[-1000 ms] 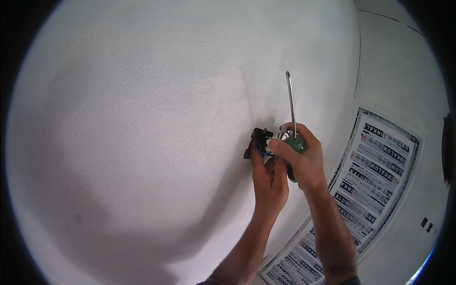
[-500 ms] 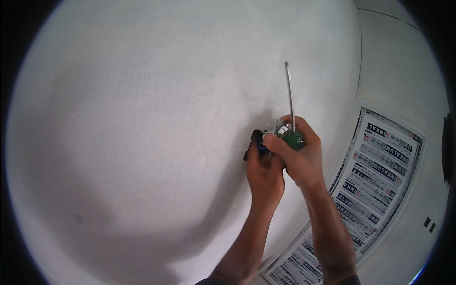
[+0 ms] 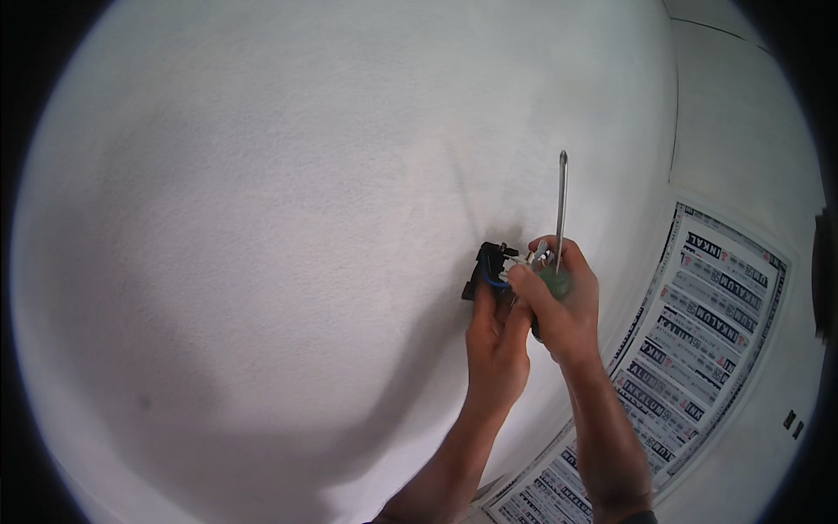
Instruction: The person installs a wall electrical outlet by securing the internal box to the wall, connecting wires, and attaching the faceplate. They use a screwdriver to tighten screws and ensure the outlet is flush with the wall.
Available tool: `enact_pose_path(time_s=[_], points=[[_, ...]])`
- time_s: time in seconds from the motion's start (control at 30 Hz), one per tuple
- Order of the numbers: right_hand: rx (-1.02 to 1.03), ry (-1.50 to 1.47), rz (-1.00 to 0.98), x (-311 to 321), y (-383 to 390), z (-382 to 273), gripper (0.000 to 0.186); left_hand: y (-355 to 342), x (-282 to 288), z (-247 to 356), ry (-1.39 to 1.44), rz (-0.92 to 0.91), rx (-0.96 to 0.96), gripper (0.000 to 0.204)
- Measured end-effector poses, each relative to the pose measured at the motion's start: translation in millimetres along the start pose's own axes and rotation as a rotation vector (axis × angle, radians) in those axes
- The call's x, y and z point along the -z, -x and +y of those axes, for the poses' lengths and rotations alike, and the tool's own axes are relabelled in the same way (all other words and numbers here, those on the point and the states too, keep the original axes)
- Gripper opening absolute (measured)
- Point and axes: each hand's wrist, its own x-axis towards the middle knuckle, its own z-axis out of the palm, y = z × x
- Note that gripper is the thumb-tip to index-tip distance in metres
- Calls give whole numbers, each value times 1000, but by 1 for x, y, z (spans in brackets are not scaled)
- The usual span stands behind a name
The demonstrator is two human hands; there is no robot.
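Observation:
Both hands meet at a small black electrical fitting [image 3: 487, 258] against the white wall [image 3: 305, 218]. A blue wire [image 3: 491, 278] curves across the fitting's right side. From below, my left hand [image 3: 499, 362] grips the lower part of the fitting, its fingers partly hidden. My right hand [image 3: 572, 319] is closed round the green handle of a screwdriver [image 3: 561, 214], whose metal shaft points up, clear of the fitting. Its thumb and forefinger also hold a small white-and-metal piece [image 3: 539, 255] beside the fitting. The contact between the fingertips is hard to make out.
To the right, a tall framed panel [image 3: 698, 323] covered with printed strips stands past the wall's corner. Two small dark slots [image 3: 793, 424] show at the far right. A dark object [image 3: 823, 275] juts in at the right rim. Arm shadows fall across the wall.
Both hands and the fitting appear a little farther right and lower. The screwdriver's tip has swung right and down, and more of the black fitting and blue wire now shows.

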Motion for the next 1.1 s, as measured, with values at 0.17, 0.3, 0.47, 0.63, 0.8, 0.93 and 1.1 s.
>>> enact_pose_path(time_s=[0.17,0.3,0.47,0.63,0.8,0.93,1.1], points=[[11,-55,-6,-1,-1,-2,37,-9,1,5,40,-56,15,39],[55,-135,51,-8,2,8,41,-12,3,4,75,-30,54,46],[76,-169,70,-14,3,3,46,-19,4,-3,101,-16,19,48],[85,-72,59,-10,-2,7,44,-20,1,7,5,-17,70,48],[20,-2,-34,-8,-2,-2,44,-5,-3,-2,-116,48,-104,44],[-42,155,-107,-8,-5,-11,46,5,0,6,-176,61,-8,41],[-117,314,-179,-7,-15,-28,50,2,3,11,-207,13,35,38]])
